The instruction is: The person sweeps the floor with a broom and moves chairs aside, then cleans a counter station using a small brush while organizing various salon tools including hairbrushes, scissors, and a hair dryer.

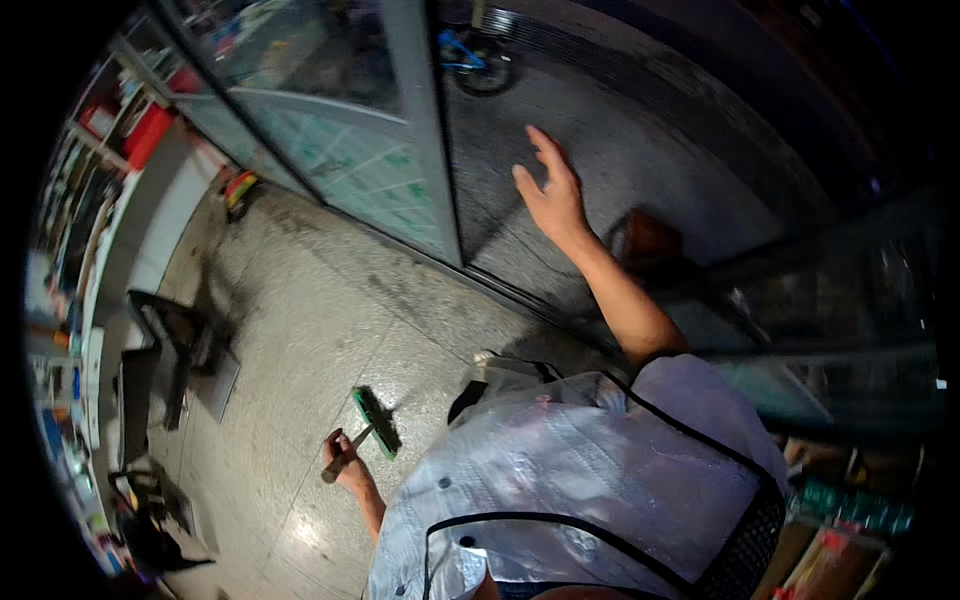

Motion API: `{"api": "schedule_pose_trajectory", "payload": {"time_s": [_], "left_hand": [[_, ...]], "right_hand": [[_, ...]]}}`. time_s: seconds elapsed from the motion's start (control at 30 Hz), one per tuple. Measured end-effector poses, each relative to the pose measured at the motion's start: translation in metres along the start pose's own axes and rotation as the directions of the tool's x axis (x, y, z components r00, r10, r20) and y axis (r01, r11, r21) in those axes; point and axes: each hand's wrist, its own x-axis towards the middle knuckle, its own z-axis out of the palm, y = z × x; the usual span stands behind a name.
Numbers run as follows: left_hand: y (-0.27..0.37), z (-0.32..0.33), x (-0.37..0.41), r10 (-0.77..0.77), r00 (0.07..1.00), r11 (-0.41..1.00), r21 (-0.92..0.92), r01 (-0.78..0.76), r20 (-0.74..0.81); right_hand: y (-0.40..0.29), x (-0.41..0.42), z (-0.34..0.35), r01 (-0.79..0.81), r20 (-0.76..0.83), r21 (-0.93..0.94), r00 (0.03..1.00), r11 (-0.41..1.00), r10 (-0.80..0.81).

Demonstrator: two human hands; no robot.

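Note:
My left hand [346, 461] is closed around the handle of a broom [375, 424]. The handle's end pokes out near my fingers, and the green head with dark bristles is down by the floor. My right hand [556, 199] reaches out with its fingers apart and nothing in it. It appears over the dark ground beyond a doorway, to the right of the grey frame [431, 150] of a glass door. I cannot tell whether it touches anything. My light shirt and a black-edged clear covering fill the lower middle.
A door track [517, 300] crosses the floor [300, 337]. Dark chairs [169, 330] stand at left beside a long counter [161, 225] with goods. A bicycle [480, 64] and a brown object [652, 236] are outside. Another glass panel [825, 300] is at right.

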Motion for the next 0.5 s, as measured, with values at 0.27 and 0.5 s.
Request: {"api": "schedule_pose_trajectory", "payload": {"time_s": [0.27,0.5], "left_hand": [[-0.025,-0.014,0.009,0.034,0.985,0.994,-0.105,-0.016,0.170],[-0.026,-0.014,0.018,0.103,0.965,0.987,-0.146,-0.069,0.243]], "right_hand": [[-0.037,-0.088,-0.226,-0.154,-0.585,-0.708,0.674,0.690,-0.450],[0.021,-0.101,-0.286,-0.468,-0.828,-0.354,0.559,0.810,-0.038]]}}
